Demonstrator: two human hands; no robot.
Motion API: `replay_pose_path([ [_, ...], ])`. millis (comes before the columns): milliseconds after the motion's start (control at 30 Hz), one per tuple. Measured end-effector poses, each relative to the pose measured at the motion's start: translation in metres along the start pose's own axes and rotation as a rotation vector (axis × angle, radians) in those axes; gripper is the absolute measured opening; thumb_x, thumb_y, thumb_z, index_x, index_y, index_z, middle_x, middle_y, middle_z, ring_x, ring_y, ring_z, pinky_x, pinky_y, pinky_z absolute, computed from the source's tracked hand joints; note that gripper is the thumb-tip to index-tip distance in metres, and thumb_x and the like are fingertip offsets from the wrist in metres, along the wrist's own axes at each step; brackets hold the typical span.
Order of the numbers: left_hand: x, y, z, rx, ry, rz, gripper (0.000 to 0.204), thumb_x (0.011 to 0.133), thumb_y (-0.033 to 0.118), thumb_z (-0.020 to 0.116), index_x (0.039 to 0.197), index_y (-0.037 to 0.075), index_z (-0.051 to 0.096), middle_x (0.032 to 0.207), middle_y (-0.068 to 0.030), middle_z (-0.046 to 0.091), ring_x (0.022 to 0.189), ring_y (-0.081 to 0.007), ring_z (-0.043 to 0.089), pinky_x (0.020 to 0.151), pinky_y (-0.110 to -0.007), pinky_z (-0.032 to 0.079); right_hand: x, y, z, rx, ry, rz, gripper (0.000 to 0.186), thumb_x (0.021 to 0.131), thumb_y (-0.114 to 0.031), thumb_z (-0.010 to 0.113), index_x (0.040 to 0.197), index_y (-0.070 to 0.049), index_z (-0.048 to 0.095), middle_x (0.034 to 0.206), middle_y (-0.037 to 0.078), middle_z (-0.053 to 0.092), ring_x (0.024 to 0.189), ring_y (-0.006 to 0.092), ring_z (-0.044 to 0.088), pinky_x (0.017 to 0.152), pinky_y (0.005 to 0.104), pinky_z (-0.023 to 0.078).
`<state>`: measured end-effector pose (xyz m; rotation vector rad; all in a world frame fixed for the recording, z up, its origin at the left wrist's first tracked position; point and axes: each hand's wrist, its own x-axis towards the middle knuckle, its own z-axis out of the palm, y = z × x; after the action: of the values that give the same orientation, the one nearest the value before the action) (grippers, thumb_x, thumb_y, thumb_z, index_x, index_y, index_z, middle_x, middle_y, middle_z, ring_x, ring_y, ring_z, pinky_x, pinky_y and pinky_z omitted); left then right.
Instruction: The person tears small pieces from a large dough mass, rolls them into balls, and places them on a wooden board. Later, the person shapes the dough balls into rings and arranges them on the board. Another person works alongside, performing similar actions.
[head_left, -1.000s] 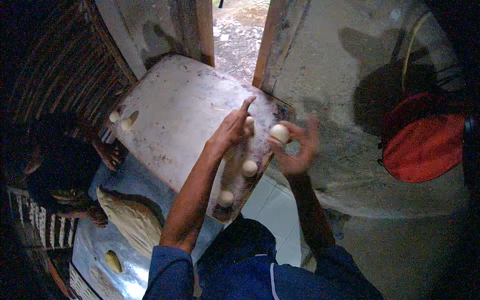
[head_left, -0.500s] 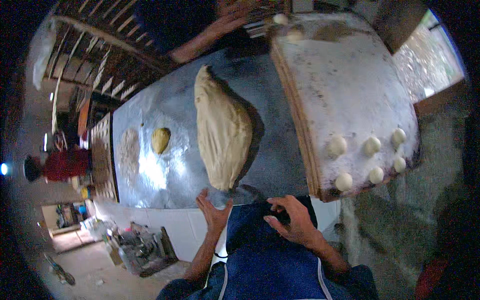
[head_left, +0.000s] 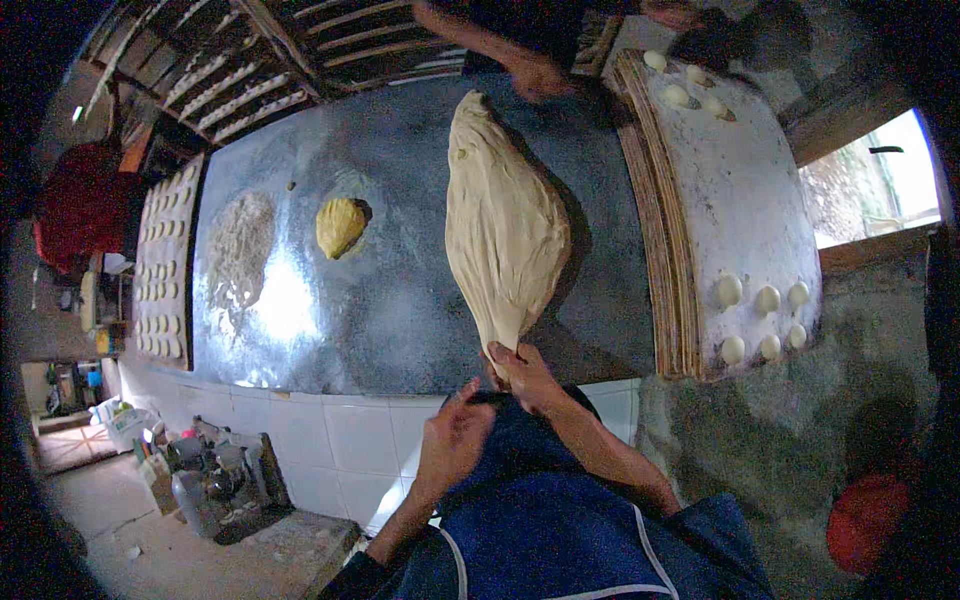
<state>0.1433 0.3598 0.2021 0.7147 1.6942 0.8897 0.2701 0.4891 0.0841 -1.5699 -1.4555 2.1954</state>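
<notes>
A long mass of pale dough (head_left: 505,230) lies lengthwise on the dark worktop (head_left: 400,330), wide in the middle and tapering to both ends. Its near end is drawn into a narrow neck at the table's front edge. My right hand (head_left: 525,378) is closed around that neck. Just left of it and slightly lower, my left hand (head_left: 458,437) hovers in front of my apron, apart from the dough. Motion smears its fingers, so whether they hold anything is unclear. A small yellow lump of dough (head_left: 340,228) sits farther left on the worktop.
Stacked boards (head_left: 745,200) on the right carry several round dough balls (head_left: 768,299). Flour (head_left: 240,240) is scattered at left, beside a tray of small dough pieces (head_left: 165,260). Across the table, a co-worker's hand (head_left: 540,78) is near the dough's far end. A person in red (head_left: 85,205) stands far left.
My right hand has moved left and taken hold of the dough's near end, which is now stretched narrower. My left hand has dropped slightly. The view has shifted, and the co-worker's hand is closer to the dough.
</notes>
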Motion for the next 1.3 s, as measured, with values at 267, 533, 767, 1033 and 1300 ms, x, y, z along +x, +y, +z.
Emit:
replay_pose_path([
  [267,0.146,-0.039,0.043,-1.397,-0.681,-0.755,0.032,0.103,0.035,0.049,0.087,0.01,0.057,0.067,0.0024,0.054,0.049,-0.0117,0.046,0.05,-0.029,0.045,-0.11,-0.024,0.033,-0.799,0.371,-0.488,0.019,0.093,-0.018,0.065,0.092,-0.001,0.056,0.084,0.023,0.066,0.076,0.0436,0.065,0.066,0.0521,0.052],
  [533,0.124,-0.091,0.011,-0.358,-0.437,-0.013,0.027,0.102,0.03,0.05,0.112,0.007,0.06,0.089,-0.0078,0.065,0.084,-0.0264,0.061,0.076,-0.04,0.052,-0.095,-0.115,0.038,-0.133,-0.112,-0.705,0.036,0.085,-0.025,0.081,0.113,-0.007,0.069,0.109,0.008,0.071,0.107,0.0194,0.063,0.099,0.0384,0.046],
  [767,0.061,0.006,-0.031,0.935,-0.549,0.016,0.02,0.093,0.015,0.059,0.1,-0.002,0.067,0.098,-0.0278,0.067,0.103,-0.0418,0.065,0.089,-0.052,0.052,0.065,-0.056,0.08,-0.329,-0.24,-0.631,0.03,0.1,-0.036,0.062,0.107,-0.007,0.062,0.082,0.005,0.064,0.071,0.0168,0.059,0.065,0.0361,0.05],
  [1033,0.05,0.055,-0.062,0.768,0.106,0.792,0.01,0.087,0.015,0.059,0.087,0.006,0.064,0.102,-0.0164,0.058,0.11,-0.0365,0.052,0.103,-0.057,0.03,-0.007,-0.028,-0.006,-0.027,0.117,-0.842,0.011,0.101,-0.016,0.057,0.1,-0.005,0.057,0.112,0.012,0.055,0.099,0.024,0.052,0.087,0.0392,0.043],
  [1300,0.21,-0.133,-0.126,1.183,0.648,0.681,0.038,0.096,0.034,0.062,0.114,0.0,0.059,0.116,-0.0241,0.056,0.111,-0.0421,0.051,0.101,-0.059,0.032,-0.015,-0.038,-0.098,-1.286,0.84,-0.758,0.055,0.09,-0.023,0.071,0.136,-0.002,0.051,0.129,0.026,0.05,0.111,0.045,0.052,0.094,0.0573,0.042],
])
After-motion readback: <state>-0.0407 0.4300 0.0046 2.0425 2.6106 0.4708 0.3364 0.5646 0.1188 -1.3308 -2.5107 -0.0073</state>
